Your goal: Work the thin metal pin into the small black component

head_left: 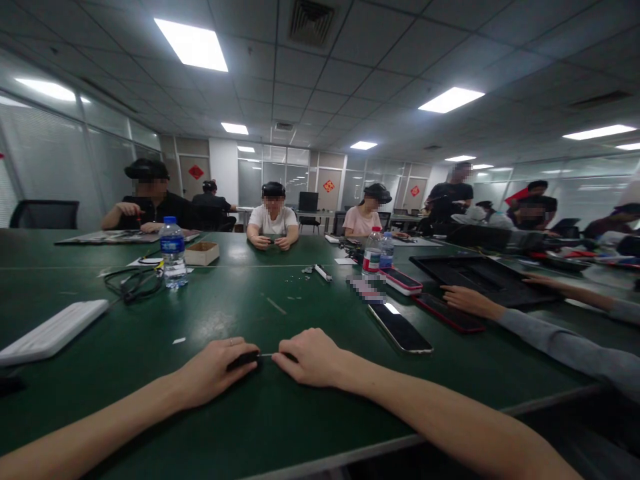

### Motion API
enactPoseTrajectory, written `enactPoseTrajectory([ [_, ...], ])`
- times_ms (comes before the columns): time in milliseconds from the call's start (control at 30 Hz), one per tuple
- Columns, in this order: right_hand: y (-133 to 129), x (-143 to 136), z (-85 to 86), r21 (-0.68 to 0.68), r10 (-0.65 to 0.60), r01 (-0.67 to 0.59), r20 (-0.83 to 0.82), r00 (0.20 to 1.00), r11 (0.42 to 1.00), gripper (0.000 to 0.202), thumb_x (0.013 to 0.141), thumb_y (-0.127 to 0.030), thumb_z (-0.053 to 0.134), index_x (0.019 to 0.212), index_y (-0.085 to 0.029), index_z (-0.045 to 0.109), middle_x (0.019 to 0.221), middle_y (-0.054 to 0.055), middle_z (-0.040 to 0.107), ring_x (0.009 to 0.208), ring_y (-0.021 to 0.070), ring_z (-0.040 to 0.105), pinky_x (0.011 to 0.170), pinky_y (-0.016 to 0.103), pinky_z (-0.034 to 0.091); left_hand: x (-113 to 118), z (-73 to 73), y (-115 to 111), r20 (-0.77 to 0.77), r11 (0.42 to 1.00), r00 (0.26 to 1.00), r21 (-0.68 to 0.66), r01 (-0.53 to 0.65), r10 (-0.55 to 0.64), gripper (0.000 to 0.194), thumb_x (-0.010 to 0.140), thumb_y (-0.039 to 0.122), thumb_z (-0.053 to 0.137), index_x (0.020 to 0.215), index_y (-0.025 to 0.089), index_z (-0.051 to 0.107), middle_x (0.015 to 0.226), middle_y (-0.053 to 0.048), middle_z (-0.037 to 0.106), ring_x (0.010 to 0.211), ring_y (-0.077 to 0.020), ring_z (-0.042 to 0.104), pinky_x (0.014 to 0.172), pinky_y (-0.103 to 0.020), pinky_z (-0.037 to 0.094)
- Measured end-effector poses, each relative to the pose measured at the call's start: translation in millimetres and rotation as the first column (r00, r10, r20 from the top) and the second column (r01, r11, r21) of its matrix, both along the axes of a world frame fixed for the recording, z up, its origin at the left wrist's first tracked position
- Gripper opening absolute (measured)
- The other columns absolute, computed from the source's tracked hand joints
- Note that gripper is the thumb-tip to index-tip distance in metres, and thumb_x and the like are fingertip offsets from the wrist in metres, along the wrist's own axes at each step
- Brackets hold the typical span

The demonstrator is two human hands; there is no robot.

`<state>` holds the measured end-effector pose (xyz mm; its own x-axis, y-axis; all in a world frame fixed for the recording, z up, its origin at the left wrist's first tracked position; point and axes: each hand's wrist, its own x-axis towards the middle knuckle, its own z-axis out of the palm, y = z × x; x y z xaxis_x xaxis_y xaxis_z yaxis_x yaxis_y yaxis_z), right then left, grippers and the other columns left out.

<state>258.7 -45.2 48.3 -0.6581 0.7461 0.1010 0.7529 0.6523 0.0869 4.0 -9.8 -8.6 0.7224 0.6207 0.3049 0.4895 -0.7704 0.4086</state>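
Note:
My left hand (pixel 220 367) is closed around a small black object (pixel 243 361) just above the green table, in the lower middle of the view. Between the two hands runs a thin pale rod (pixel 266 355), one end at the black object and the other at the fingertips of my right hand (pixel 313 357). Those right fingers are curled and pressed together at the rod's end; whatever else they hold is hidden. A small white scrap (pixel 179 341) lies left of my left hand. Beyond my right hand rests a dark-screened phone (pixel 400 328).
On the green table (pixel 240 307), a white slab-like box (pixel 55 330) lies left, near a water bottle (pixel 173 257), black cables (pixel 133 283) and an open cardboard box (pixel 202 253). At right, a co-worker's hands (pixel 473 301) touch a black panel (pixel 480 275). Several people sit opposite.

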Motion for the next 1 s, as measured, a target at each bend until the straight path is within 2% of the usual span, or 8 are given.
enactPoseTrajectory([
  [367,3.5,1.4,-3.6,0.008,0.040,-0.040,-0.035,0.999,0.999,0.038,0.103,-0.045,0.041,0.094,-0.021,0.068,0.083,0.003,0.074,0.074,0.0179,0.068,0.065,0.025,0.042,-1.5,4.3,-3.6,-0.043,0.998,0.999,0.056,-0.001,0.003,0.035,0.101,0.042,0.047,0.125,0.023,0.063,0.101,-0.006,0.068,0.089,-0.0191,0.066,0.076,-0.027,0.050],
  [1000,0.6,-0.2,-0.8,0.003,0.029,-0.029,-0.023,0.999,1.000,0.039,0.103,-0.046,0.041,0.094,-0.020,0.069,0.085,0.004,0.074,0.077,0.0183,0.067,0.069,0.025,0.042,-2.3,5.1,-5.3,-0.089,0.988,0.996,0.153,0.002,0.012,0.030,0.100,0.037,0.051,0.123,0.023,0.062,0.102,-0.005,0.068,0.086,-0.0184,0.067,0.075,-0.027,0.049],
])
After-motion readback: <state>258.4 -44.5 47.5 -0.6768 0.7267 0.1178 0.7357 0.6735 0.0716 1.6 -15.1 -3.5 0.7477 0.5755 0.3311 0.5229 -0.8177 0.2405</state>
